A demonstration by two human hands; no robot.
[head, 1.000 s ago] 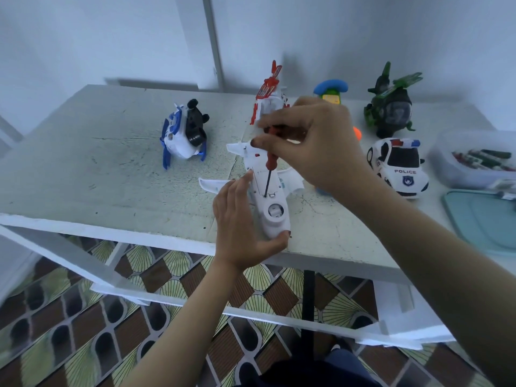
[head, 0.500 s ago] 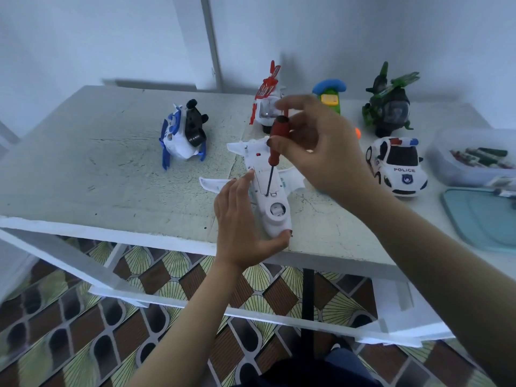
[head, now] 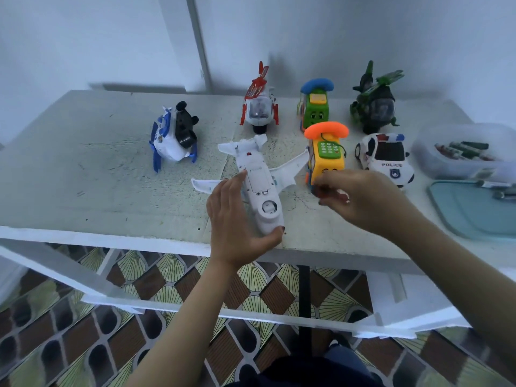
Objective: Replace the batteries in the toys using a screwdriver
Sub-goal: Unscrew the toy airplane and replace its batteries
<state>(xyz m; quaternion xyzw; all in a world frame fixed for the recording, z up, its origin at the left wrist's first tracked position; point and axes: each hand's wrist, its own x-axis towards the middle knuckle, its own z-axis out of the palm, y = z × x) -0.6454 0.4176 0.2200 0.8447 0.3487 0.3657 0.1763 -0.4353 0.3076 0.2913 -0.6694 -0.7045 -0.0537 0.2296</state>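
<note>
Near the front edge of the pale table (head: 83,191), the left hand (head: 234,219) is cupping the white toy plane (head: 257,177) belly-up, seemingly steadying its battery cover for work, while the right hand (head: 363,199) is pinching a blurred red screwdriver (head: 326,192) just beside it

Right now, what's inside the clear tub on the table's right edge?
Green and red cylinders, probably batteries, lie piled in the clear tub. Its frosted wall blurs them, and the frame cuts off its right end.
</note>
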